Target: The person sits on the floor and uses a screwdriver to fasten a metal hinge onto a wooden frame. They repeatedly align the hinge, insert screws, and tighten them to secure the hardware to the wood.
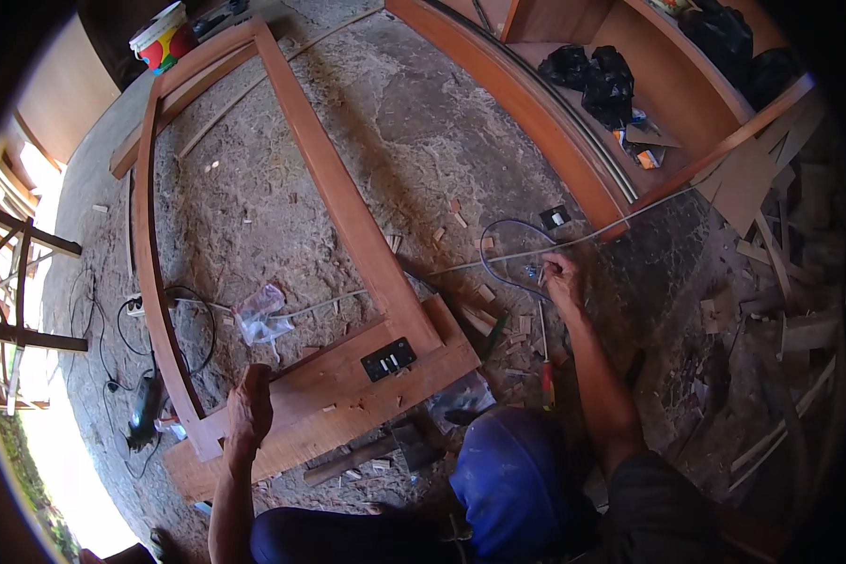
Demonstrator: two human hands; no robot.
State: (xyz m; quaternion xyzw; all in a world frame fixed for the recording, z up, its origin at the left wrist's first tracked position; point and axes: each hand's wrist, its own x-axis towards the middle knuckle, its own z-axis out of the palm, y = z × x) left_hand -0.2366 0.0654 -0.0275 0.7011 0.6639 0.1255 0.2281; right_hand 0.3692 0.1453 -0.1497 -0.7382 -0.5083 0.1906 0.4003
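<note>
A reddish-brown wooden frame (317, 162) lies on the rough floor, its near end over a wider board (303, 430). Into its near rail is set a black plate (388, 359) with white parts. My left hand (250, 405) rests at that rail, fingers curled on its inner edge. My right hand (561, 278) is low over the floor to the right, fingertips pinched at small metal pieces (532, 271); whether one is between them I cannot tell. Beside it are a looped dark cable (485, 257), a small black plate with a white part (555, 218) and a screwdriver (548, 384).
A power tool (143, 412) with its cord and a socket strip (135, 305) lie left of the frame. A clear plastic bag (262, 314) lies inside it. A large wooden cabinet (507, 120) with black bags stands at upper right. A paint bucket (163, 39) is at the far left.
</note>
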